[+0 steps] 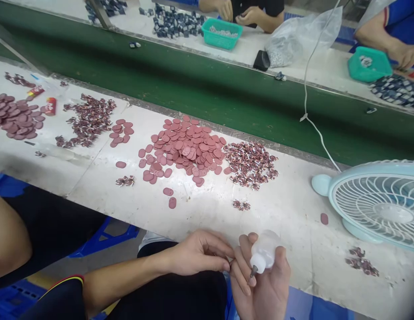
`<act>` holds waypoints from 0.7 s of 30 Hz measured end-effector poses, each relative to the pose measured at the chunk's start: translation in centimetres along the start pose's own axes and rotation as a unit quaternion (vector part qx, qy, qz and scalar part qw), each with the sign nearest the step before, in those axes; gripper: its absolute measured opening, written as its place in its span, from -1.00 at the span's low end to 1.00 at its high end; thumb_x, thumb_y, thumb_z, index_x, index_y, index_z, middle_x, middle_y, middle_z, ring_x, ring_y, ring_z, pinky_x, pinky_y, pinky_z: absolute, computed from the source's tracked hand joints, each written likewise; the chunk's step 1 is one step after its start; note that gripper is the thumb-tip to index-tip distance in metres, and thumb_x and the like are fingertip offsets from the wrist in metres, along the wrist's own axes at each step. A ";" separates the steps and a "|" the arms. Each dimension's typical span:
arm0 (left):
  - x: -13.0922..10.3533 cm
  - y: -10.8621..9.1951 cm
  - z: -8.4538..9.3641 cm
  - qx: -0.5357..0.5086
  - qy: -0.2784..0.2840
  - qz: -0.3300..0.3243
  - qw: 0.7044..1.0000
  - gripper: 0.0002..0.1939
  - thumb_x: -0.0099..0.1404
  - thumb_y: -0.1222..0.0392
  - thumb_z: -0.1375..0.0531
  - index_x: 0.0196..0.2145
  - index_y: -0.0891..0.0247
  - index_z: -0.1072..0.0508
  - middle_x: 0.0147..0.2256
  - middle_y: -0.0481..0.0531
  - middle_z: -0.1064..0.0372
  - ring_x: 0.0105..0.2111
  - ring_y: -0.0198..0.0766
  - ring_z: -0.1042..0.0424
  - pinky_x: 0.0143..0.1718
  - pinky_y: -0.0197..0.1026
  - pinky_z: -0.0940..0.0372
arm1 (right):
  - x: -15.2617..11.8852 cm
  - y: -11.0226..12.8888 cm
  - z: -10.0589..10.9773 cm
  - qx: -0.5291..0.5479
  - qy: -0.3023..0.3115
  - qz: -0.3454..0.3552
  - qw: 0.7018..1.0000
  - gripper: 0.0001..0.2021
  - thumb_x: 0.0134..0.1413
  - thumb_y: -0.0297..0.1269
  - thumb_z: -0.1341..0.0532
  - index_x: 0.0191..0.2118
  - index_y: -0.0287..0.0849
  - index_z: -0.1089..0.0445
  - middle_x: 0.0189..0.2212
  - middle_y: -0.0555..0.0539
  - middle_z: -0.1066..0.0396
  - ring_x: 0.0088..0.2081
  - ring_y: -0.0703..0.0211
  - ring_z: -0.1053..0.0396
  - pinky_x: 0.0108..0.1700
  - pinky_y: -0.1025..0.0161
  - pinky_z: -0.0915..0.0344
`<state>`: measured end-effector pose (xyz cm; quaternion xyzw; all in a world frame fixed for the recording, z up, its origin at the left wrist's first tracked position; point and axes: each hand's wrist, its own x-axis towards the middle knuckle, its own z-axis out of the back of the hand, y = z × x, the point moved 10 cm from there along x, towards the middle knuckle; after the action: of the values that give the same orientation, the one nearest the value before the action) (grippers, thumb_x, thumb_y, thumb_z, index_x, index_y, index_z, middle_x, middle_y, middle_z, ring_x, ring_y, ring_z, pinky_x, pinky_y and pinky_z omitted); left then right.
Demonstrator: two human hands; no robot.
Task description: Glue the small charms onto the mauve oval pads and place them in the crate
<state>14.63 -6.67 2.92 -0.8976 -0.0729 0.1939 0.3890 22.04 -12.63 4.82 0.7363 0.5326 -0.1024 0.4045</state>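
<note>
My right hand (263,284) is closed around a small translucent white bottle (265,250), its dark tip pointing down and left. My left hand (202,253) meets it at the fingertips, thumb and fingers pinched together; something small and dark seems to lie between the fingertips, too hidden to name. Beyond my hands, a heap of flat reddish oval pieces (190,144) spreads on the white table. Right of it is a pile of small brown-and-white parts (251,164). A few of these small parts (241,205) lie nearer my hands, and two ovals (172,202) lie apart.
A light blue fan (390,209) stands at the right, near a loose oval (324,218). More parts (90,120) and ovals lie left. Past the green belt (180,84), other people's hands work beside green baskets (222,41). A white cord (306,89) hangs down. Another person's arm is at left.
</note>
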 end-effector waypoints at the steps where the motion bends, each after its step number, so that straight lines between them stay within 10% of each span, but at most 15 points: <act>1: 0.0 0.3 0.0 -0.010 0.000 0.005 1.000 -0.73 0.18 0.17 -0.48 -0.15 0.26 -0.72 -0.08 0.16 -0.58 -0.19 -0.21 -0.58 -0.14 -0.22 -0.43 | 0.0 -0.1 0.0 0.001 -0.001 -0.002 1.000 -0.50 0.27 0.25 -0.15 -0.17 -0.15 -0.48 -0.57 0.19 -0.09 -0.65 0.45 0.25 -0.75 0.53 -0.07; 7: 0.2 2.1 0.4 -0.045 -0.034 0.044 0.997 -0.62 0.15 0.13 -0.50 -0.07 0.27 -0.68 -0.23 0.15 -0.66 -0.22 -0.18 -0.62 -0.15 -0.21 -0.44 | 0.3 0.9 0.0 -0.032 0.002 0.014 0.999 -0.47 0.23 0.28 -0.15 -0.21 -0.14 -0.52 -0.65 0.17 -0.14 -0.73 0.47 0.20 -0.79 0.50 -0.01; 14: 0.0 3.0 0.7 -0.245 -0.112 0.087 0.959 -0.64 0.09 0.12 -0.54 -0.16 0.29 -0.71 -0.16 0.22 -0.67 -0.27 -0.22 -0.66 -0.19 -0.27 -0.48 | -1.3 6.8 1.2 -0.200 -0.047 0.251 0.946 -0.63 -0.10 0.14 -0.43 -0.24 0.02 -0.58 -0.61 -0.01 -0.46 -0.69 0.07 -0.34 -0.73 0.17 -0.29; 18: -0.1 3.0 0.1 -0.266 -0.106 0.094 0.953 -0.62 0.07 0.10 -0.55 -0.16 0.28 -0.71 -0.19 0.18 -0.68 -0.28 -0.25 -0.66 -0.18 -0.31 -0.49 | -3.7 6.6 1.4 -0.232 -0.162 0.361 0.888 -0.63 -0.24 0.03 -0.51 -0.26 0.02 -0.57 -0.57 0.01 -0.49 -0.61 0.00 -0.39 -0.61 0.01 -0.36; 21: -0.2 2.8 -0.2 -0.260 -0.097 0.092 0.956 -0.58 0.04 0.08 -0.57 -0.15 0.26 -0.71 -0.19 0.16 -0.68 -0.25 -0.24 -0.66 -0.15 -0.29 -0.50 | -3.5 4.2 3.7 -0.136 -0.226 0.291 0.920 -0.57 -0.50 -0.01 -0.54 -0.34 0.13 -0.52 -0.60 0.11 -0.42 -0.58 0.06 -0.34 -0.59 0.09 -0.31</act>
<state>14.47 -8.76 1.03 -0.9475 -0.0749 0.2893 0.1141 25.28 -18.18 6.46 0.7538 0.1980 -0.0702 0.6226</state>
